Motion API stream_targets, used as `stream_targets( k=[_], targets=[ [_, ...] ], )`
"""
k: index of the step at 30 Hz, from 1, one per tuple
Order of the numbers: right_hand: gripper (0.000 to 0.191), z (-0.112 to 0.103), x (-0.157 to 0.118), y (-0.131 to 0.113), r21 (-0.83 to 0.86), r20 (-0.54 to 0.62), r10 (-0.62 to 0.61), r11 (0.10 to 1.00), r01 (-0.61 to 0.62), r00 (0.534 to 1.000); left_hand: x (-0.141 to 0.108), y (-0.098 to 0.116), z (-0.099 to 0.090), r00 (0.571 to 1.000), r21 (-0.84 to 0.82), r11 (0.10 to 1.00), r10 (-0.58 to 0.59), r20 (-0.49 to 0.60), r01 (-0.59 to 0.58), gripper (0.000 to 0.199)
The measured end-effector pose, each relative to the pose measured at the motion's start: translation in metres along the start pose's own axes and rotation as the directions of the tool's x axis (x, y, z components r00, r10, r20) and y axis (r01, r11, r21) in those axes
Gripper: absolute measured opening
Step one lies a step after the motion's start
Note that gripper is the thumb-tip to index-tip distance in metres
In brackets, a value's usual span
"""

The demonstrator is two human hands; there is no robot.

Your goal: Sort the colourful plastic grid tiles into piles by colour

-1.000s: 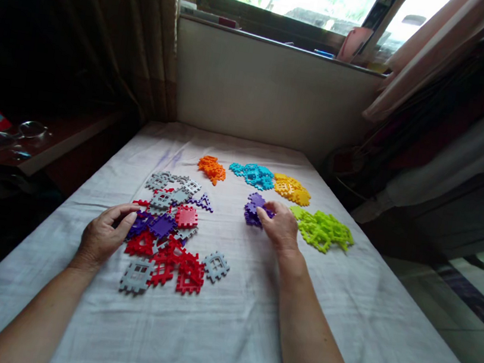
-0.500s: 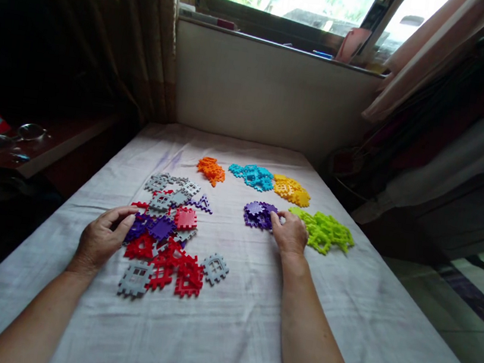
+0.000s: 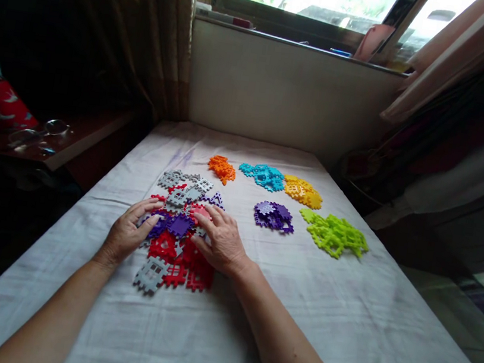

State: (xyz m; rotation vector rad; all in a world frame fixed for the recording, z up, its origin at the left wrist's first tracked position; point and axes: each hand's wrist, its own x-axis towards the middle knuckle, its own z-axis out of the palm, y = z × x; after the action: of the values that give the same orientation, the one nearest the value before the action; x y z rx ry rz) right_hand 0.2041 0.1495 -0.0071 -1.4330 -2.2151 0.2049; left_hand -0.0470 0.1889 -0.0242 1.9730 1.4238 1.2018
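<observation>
A mixed heap of flat interlocking plastic tiles lies on the left of the sheet, with red tiles [image 3: 164, 245], grey tiles [image 3: 150, 275] and purple tiles [image 3: 180, 225]. My left hand [image 3: 126, 232] rests at the heap's left side, thumb and fingers apart, touching or just over a purple tile. From the right, my right hand [image 3: 223, 240] reaches over the red tiles with its fingers spread, hiding part of them. Neither hand visibly grips a tile. To the right of it sits a separate purple pile [image 3: 274, 216].
Farther back lie an orange pile [image 3: 222, 169], a blue pile [image 3: 265, 176] and a yellow pile [image 3: 303, 192]. A lime-green pile [image 3: 336, 235] is at the right. Eyeglasses [image 3: 41, 135] rest on a dark side table [image 3: 90, 139]. A wall [image 3: 273, 90] closes off the far end.
My right hand has left the separate purple pile and moved left over the red tiles. My left hand stays by the heap, its fingers now lower. The whole view has shifted slightly.
</observation>
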Motion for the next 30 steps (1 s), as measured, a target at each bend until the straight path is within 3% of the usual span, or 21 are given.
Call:
stream_targets(
  k=[4, 6, 9, 14, 19, 24, 27, 30],
  targets=[
    [0.041, 0.0, -0.001, -0.007, -0.005, 0.088, 0.005, 1.0, -0.004, 0.996, -0.001, 0.004, 0.002, 0.999, -0.116, 0.993, -0.036, 0.024, 0.039, 0.043],
    [0.027, -0.004, -0.001, -0.005, -0.018, 0.056, 0.057, 0.998, -0.056, 0.997, -0.002, 0.006, 0.002, 0.997, -0.144, 0.987, -0.073, 0.001, 0.072, 0.043],
    [0.022, -0.007, 0.0, -0.001, -0.023, -0.03, 0.12, 0.992, -0.12, 0.992, -0.003, 0.008, 0.003, 0.99, -0.125, 0.985, -0.125, -0.071, 0.116, 0.042],
    [0.036, -0.004, -0.001, -0.003, 0.039, 0.0, 0.056, 0.998, -0.056, 0.998, -0.002, 0.005, 0.005, 0.994, 0.017, 0.997, -0.068, -0.088, 0.07, 0.04],
    [0.041, -0.002, 0.0, -0.004, 0.1, -0.018, 0.052, 0.994, -0.05, 0.998, -0.001, -0.003, 0.005, 0.999, 0.155, 0.987, 0.026, 0.039, -0.031, 0.048],
    [0.02, -0.005, 0.002, 0.005, 0.284, -0.131, 0.03, 0.959, 0.009, 0.991, -0.002, -0.016, 0.008, 0.998, 0.352, 0.934, 0.056, 0.029, -0.063, 0.057],
    [0.021, -0.009, 0.003, 0.019, 0.432, -0.201, 0.167, 0.9, -0.065, 0.965, -0.002, -0.02, 0.009, 0.996, 0.393, 0.915, 0.083, 0.04, -0.092, 0.051],
    [0.031, -0.008, 0.005, 0.032, 0.606, -0.169, 0.375, 0.769, -0.204, 0.911, -0.001, -0.022, 0.009, 0.993, 0.362, 0.925, 0.105, 0.057, -0.118, 0.044]
  ],
)
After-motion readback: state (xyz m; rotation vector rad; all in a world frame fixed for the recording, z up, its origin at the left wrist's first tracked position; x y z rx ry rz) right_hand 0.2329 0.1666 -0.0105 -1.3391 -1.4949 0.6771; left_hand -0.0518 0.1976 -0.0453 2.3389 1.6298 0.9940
